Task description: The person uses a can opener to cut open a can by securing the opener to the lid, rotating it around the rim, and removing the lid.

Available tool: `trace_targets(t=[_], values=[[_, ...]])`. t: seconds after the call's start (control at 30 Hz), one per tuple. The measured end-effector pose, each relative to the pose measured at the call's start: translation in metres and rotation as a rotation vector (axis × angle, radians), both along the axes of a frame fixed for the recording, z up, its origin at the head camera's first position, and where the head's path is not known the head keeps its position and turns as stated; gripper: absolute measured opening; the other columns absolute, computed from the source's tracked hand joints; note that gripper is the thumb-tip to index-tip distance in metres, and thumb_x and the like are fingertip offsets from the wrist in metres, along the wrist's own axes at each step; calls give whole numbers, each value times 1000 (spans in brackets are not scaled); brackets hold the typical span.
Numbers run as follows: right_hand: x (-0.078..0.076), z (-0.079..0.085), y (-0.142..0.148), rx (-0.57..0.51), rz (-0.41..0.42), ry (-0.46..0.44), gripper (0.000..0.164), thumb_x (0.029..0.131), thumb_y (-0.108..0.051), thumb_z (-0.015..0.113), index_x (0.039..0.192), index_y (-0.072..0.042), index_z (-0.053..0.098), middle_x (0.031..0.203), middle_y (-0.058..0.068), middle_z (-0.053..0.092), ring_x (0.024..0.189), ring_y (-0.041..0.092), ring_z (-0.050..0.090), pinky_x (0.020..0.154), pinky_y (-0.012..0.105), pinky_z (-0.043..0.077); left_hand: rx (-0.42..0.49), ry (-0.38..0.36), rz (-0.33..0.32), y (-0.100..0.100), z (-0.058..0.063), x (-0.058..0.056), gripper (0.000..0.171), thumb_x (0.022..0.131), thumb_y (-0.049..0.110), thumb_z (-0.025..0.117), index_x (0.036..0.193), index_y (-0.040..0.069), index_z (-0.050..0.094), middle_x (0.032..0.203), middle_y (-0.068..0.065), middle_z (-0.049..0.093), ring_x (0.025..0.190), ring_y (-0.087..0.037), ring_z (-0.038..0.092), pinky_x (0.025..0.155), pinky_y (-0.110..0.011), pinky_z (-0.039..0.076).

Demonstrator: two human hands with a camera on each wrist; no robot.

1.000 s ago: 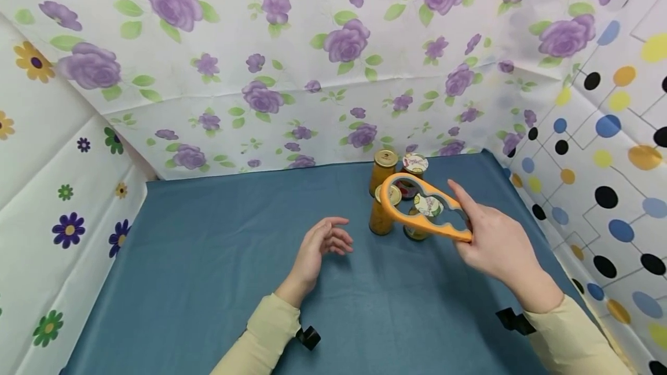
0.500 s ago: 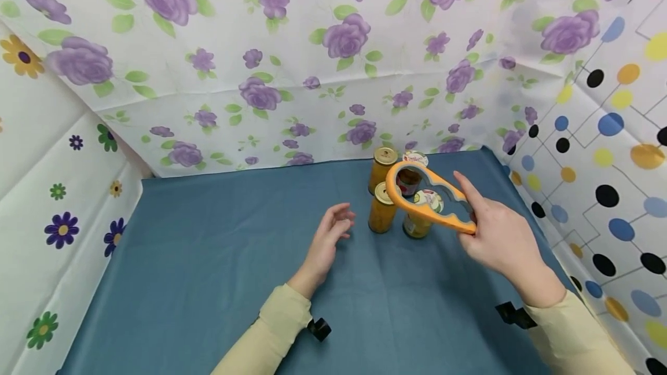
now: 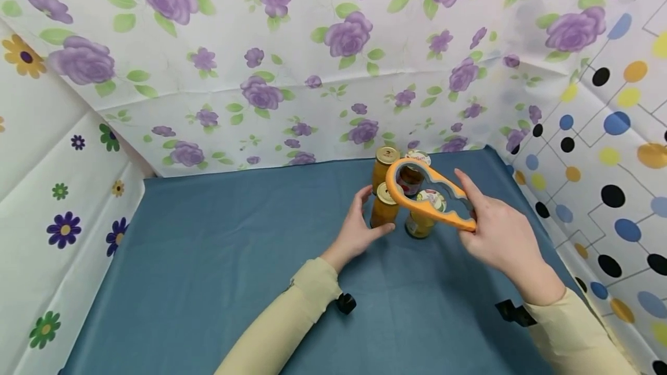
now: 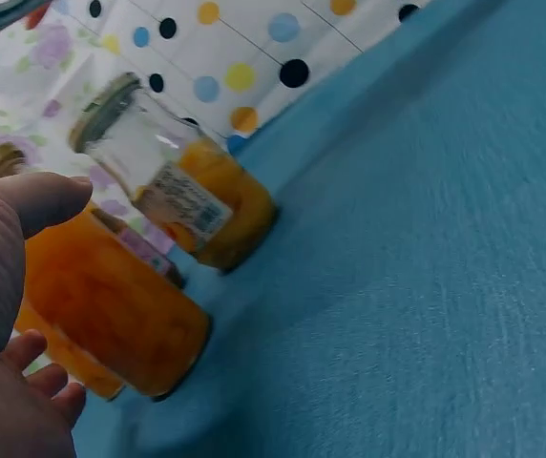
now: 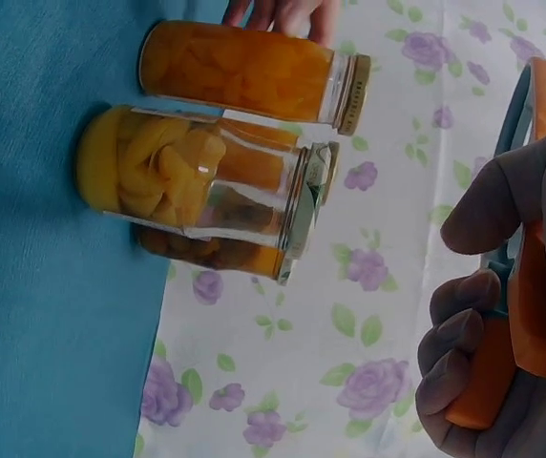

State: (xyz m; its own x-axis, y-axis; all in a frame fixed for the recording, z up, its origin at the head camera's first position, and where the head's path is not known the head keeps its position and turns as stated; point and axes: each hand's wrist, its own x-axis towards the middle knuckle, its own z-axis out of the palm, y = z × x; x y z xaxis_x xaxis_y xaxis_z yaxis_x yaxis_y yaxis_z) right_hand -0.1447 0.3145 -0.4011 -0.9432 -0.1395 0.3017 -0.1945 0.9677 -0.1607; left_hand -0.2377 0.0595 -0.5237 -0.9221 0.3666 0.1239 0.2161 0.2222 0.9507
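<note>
An orange opener (image 3: 428, 212) with a scalloped grey inner edge is held tilted in the air; a slim, gold-lidded jar (image 3: 383, 214) of orange contents stands upright on the blue surface (image 3: 219, 253).

Blue cloth (image 3: 208, 276) below; rose-print backdrop (image 3: 302, 28) (creased across); dotted sheet (image 3: 594, 190) right, flowered sheet (image 3: 31, 190) left.
</note>
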Motion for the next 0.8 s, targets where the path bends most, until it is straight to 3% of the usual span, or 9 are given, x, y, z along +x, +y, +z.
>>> trace_targets(t=[0.27,0.47,0.67,0.8], values=[[2,-2,0,-1,-45,-18,102,72,-15,65,159,-33,15,65,-5,49,51,15,39,40,31,33,7,-42,21,18,-12,-3,90,84,27,81,153,28,23,148,6,39,132,-7,38,112,-40,35],[1,-2,1,-28,-64,-64,100,74,-15,63,159,-32,15,67,-3,52,49,16,40,39,32,33,-15,-30,17,19,-12,-3,89,85,30,80,153,27,24,147,2,43,130,-13,42,110,-45,37],[2,-2,-1,-40,-66,-106,100,75,-16,62,159,-35,12,66,-2,50,47,17,39,37,32,32,-80,-75,41,24,-13,-5,87,84,34,80,153,29,27,142,3,47,126,-14,45,107,-45,39],[1,-2,-5,-41,-68,-124,101,75,-16,62,159,-37,11,65,-2,50,47,18,40,36,33,31,-59,-83,58,29,-11,-8,79,84,35,80,149,28,34,133,4,53,117,-13,51,102,-43,44]])
